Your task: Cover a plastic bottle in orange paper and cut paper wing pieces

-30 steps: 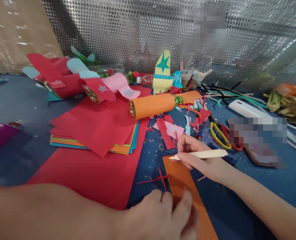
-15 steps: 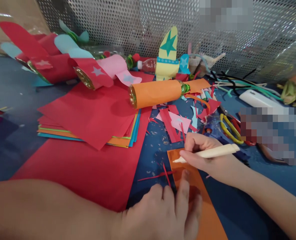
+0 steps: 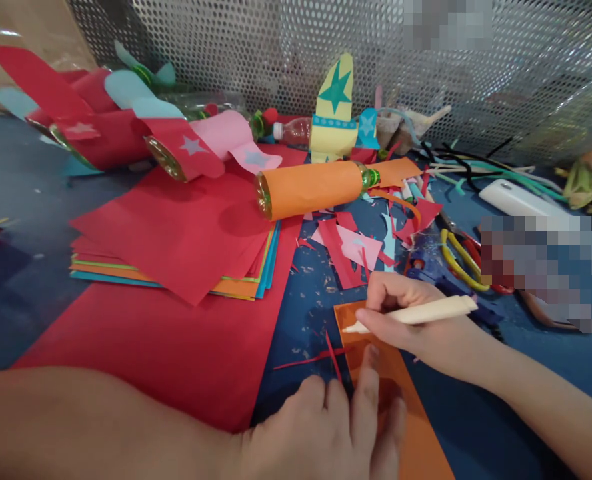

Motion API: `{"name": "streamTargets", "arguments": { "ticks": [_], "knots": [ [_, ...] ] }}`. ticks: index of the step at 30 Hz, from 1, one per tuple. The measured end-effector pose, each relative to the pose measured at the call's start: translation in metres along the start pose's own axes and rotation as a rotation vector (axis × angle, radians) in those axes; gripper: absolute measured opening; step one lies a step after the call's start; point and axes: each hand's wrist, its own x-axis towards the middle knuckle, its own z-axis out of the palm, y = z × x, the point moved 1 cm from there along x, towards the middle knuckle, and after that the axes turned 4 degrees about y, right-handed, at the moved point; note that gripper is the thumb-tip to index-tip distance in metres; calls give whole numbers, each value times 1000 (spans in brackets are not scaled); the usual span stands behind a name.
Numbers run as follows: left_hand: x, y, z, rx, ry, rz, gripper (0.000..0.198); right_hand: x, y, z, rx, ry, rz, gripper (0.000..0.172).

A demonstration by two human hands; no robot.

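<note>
Hands: right (image 3: 416,327) gripping pen (image 3: 416,312) w/ tip on orange strip (image 3: 401,407); left (image 3: 336,433) lying flat, pressing strip down.

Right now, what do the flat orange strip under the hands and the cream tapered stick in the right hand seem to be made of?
Flat orange strip: likely matte craft paper, flat under the left hand. Cream tapered stick in the right hand: smooth, dull, perhaps plastic or wood.

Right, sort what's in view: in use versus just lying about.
In use: right hand, cream pen, orange strip, left hand resting on it.
Lying about: orange-wrapped bottle, coloured paper stack, scissors, paper scraps, paper-winged bottles.
</note>
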Motion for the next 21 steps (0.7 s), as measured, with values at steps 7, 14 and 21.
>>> {"name": "streamTargets", "arguments": {
  "ticks": [7,14,21],
  "knots": [
    [0,1,0,-11,-13,16,38,-2,1,1,-51,-16,11,26],
    [-1,1,-1,-12,8,14,37,-2,0,1,-92,-15,1,27],
    [1,0,-3,-26,-10,-14,36,-3,-2,1,-140,-11,1,27]
  ]
}}
